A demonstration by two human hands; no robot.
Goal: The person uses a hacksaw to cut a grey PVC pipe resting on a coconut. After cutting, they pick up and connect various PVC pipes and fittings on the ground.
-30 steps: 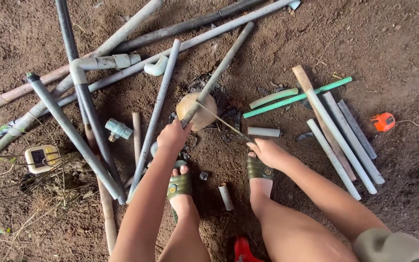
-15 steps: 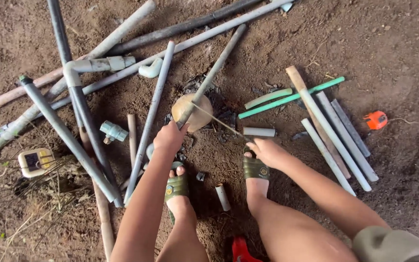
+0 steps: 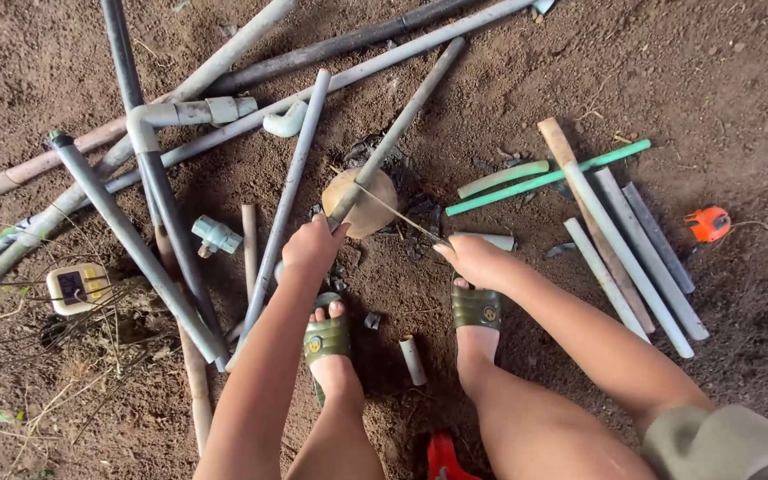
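My left hand (image 3: 313,246) grips the near end of a grey pipe (image 3: 397,124) that runs up and to the right and rests on a round tan stone (image 3: 373,209). My right hand (image 3: 477,260) holds a thin saw blade (image 3: 395,212) laid across the pipe near the stone. Both hands are low over the dirt, just in front of my feet in green sandals (image 3: 327,340).
Many grey pipes (image 3: 153,178) lie crossed to the left, with an elbow fitting (image 3: 284,120) and a valve (image 3: 216,236). Cut pipe lengths (image 3: 633,244) and a green rod (image 3: 544,178) lie to the right by an orange tape measure (image 3: 708,223). A small yellow device (image 3: 77,286) sits at left.
The view has drifted slightly; both hands stay on the pipe and blade, with the right hand shifted a little along the blade's line.
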